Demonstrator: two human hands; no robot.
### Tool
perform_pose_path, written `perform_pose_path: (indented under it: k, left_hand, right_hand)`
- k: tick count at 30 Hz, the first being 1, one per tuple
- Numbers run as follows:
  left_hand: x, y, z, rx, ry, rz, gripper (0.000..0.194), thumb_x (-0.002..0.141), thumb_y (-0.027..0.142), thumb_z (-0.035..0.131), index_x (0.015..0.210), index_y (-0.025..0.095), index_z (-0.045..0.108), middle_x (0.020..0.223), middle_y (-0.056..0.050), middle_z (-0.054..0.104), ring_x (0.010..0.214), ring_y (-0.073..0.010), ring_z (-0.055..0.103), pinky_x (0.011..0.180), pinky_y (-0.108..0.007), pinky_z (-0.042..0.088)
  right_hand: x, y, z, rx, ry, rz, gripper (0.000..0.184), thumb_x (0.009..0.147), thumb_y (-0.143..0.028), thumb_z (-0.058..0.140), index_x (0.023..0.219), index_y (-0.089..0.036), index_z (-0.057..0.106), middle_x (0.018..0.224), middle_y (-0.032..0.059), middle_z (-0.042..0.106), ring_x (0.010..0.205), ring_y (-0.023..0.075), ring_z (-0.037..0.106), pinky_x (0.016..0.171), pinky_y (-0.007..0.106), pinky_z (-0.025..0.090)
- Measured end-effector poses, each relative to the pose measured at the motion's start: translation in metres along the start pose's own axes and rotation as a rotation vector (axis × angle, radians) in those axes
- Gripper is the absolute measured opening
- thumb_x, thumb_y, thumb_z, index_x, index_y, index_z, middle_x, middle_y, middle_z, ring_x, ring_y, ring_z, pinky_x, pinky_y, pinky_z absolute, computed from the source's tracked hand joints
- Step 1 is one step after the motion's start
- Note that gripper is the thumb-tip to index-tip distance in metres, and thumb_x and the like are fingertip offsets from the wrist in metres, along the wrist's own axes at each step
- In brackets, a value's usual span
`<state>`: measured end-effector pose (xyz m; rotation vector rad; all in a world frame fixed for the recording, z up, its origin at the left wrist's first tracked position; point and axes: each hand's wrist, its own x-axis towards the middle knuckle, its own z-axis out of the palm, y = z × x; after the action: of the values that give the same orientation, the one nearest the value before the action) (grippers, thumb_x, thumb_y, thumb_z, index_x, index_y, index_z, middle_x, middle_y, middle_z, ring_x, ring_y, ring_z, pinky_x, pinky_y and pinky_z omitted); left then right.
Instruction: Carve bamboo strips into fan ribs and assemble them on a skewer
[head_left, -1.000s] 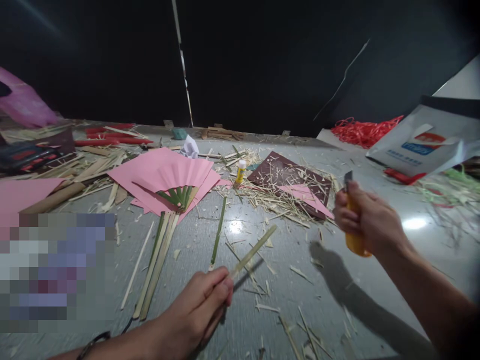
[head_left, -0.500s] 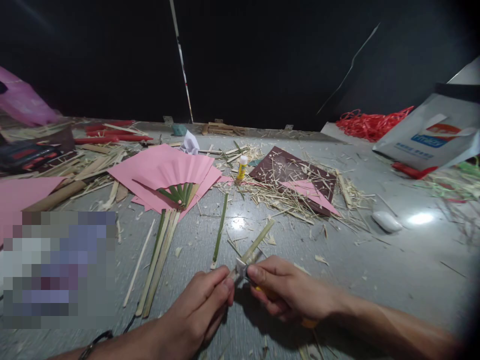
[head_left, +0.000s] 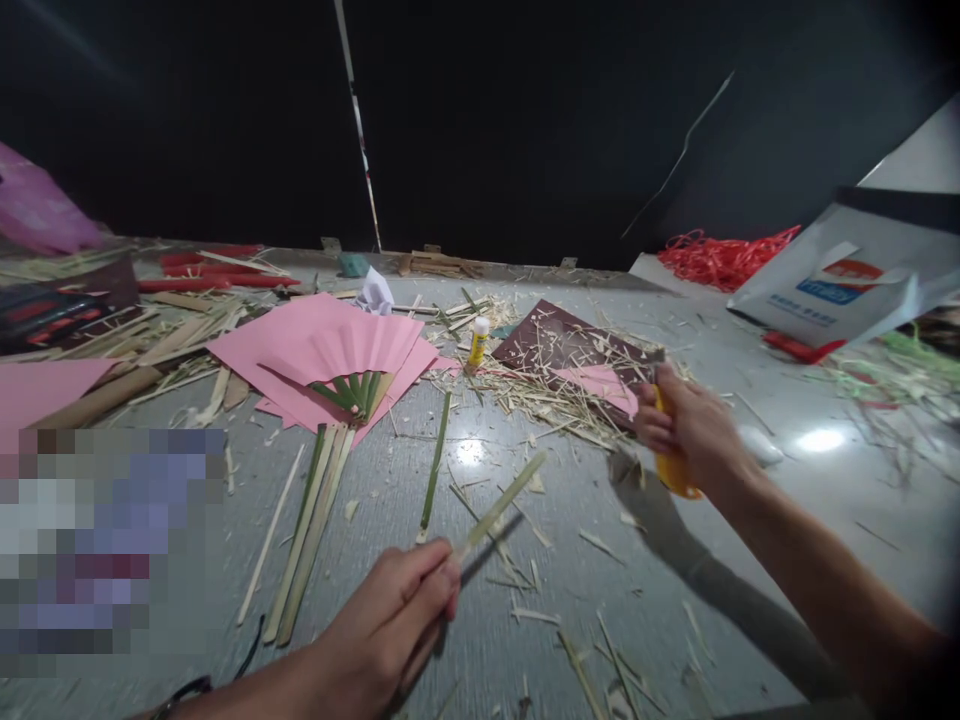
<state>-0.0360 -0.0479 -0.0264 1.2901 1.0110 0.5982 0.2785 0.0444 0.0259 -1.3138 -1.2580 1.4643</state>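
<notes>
My left hand (head_left: 401,610) is closed round the near end of a bamboo strip (head_left: 506,500), which points up and away to the right. My right hand (head_left: 694,425), at the right, grips a yellow-handled utility knife (head_left: 675,472), raised over the surface and apart from the strip. A short green bamboo strip (head_left: 437,465) lies just beyond my left hand. Farther left, several longer bamboo strips (head_left: 313,545) lie below a pink paper fan (head_left: 352,350) with green bamboo ribs. The fan rests on pink paper sheets (head_left: 247,340).
A yellow glue stick (head_left: 478,342) stands upright mid-table. Shavings cover a dark brown board (head_left: 540,325). Red plastic ribbon (head_left: 724,260) and a white bag (head_left: 840,280) are at the back right. A black wall (head_left: 525,130) closes off the back; a blurred patch hides the left front.
My right hand has moved the knife away from the bamboo strip, to the right and up. My left hand still holds the strip, nearly in place. The view shifted slightly.
</notes>
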Motion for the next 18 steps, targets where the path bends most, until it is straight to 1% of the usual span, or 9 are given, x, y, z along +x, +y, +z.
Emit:
perform_pose_path:
  k: [2,3,5,6,9,11,13,15,18]
  left_hand:
    - [0.000,0.000,0.002,-0.007,-0.008,-0.006,0.049,0.101,0.062,0.052,0.078,0.022,0.066,0.072,-0.002,0.052,0.067,-0.0168,0.046,0.064,-0.026,0.047]
    - [0.000,0.000,0.002,-0.015,-0.013,-0.005,0.046,0.099,0.063,0.057,0.080,0.022,0.067,0.074,-0.003,0.054,0.069,-0.0172,0.048,0.065,-0.026,0.048]
    - [0.000,0.000,0.004,-0.044,-0.035,-0.004,0.042,0.094,0.065,0.063,0.088,0.023,0.068,0.074,-0.003,0.056,0.069,-0.0176,0.052,0.065,-0.027,0.050]
    - [0.000,-0.001,0.004,-0.068,-0.064,-0.016,0.042,0.095,0.066,0.061,0.094,0.024,0.068,0.069,-0.001,0.055,0.064,-0.0172,0.052,0.061,-0.027,0.049]
    - [0.004,-0.002,0.006,-0.174,-0.196,-0.092,0.044,0.105,0.064,0.041,0.108,0.023,0.057,0.051,0.007,0.044,0.044,-0.0129,0.042,0.049,-0.024,0.041]
    - [0.007,-0.002,0.006,-0.221,-0.264,-0.122,0.039,0.108,0.059,0.037,0.104,0.022,0.050,0.058,0.005,0.055,0.043,-0.0098,0.044,0.045,-0.022,0.033]
    - [0.008,-0.001,0.005,-0.236,-0.293,-0.123,0.035,0.108,0.055,0.039,0.099,0.021,0.046,0.072,-0.001,0.065,0.046,-0.0084,0.049,0.043,-0.021,0.027]
    - [0.008,0.002,0.004,-0.215,-0.291,-0.130,0.032,0.109,0.050,0.036,0.098,0.022,0.046,0.072,0.000,0.064,0.045,-0.0080,0.047,0.043,-0.022,0.028]
    - [0.005,0.008,0.001,-0.126,-0.246,-0.133,0.032,0.110,0.043,0.034,0.092,0.022,0.049,0.065,0.004,0.054,0.049,-0.0092,0.040,0.052,-0.023,0.037]
  right_hand:
    - [-0.006,-0.005,-0.013,0.049,0.089,-0.053,0.053,0.098,-0.072,0.054,0.076,-0.024,0.048,0.052,-0.0104,0.029,0.040,0.0053,0.022,0.040,0.022,0.015]
    - [-0.012,-0.003,-0.010,0.075,0.061,-0.040,0.052,0.098,-0.071,0.056,0.077,-0.024,0.049,0.052,-0.0104,0.031,0.040,0.0052,0.022,0.039,0.022,0.016]
    - [-0.026,0.008,0.009,0.083,-0.102,0.051,0.054,0.097,-0.071,0.059,0.076,-0.022,0.051,0.051,-0.0094,0.036,0.038,0.0059,0.025,0.036,0.021,0.019]
    - [-0.032,0.014,0.023,0.059,-0.215,0.108,0.055,0.097,-0.072,0.058,0.075,-0.021,0.052,0.052,-0.0084,0.039,0.039,0.0063,0.026,0.035,0.021,0.020]
    - [-0.040,0.032,0.063,-0.062,-0.485,0.207,0.059,0.101,-0.072,0.051,0.078,-0.018,0.057,0.061,-0.0046,0.047,0.046,0.0067,0.033,0.039,0.019,0.024]
    - [-0.039,0.040,0.079,-0.104,-0.575,0.202,0.061,0.102,-0.073,0.049,0.078,-0.017,0.057,0.064,-0.0038,0.047,0.050,0.0068,0.035,0.042,0.019,0.026]
    - [-0.037,0.045,0.085,-0.108,-0.634,0.200,0.063,0.102,-0.074,0.046,0.078,-0.017,0.055,0.064,-0.0040,0.047,0.050,0.0067,0.037,0.044,0.018,0.028]
    - [-0.036,0.048,0.087,-0.105,-0.687,0.216,0.064,0.103,-0.074,0.044,0.078,-0.017,0.056,0.063,-0.0039,0.047,0.050,0.0065,0.038,0.045,0.018,0.030]
    - [-0.040,0.049,0.087,-0.101,-0.726,0.241,0.065,0.103,-0.075,0.043,0.077,-0.017,0.056,0.061,-0.0040,0.048,0.048,0.0062,0.039,0.043,0.017,0.031]
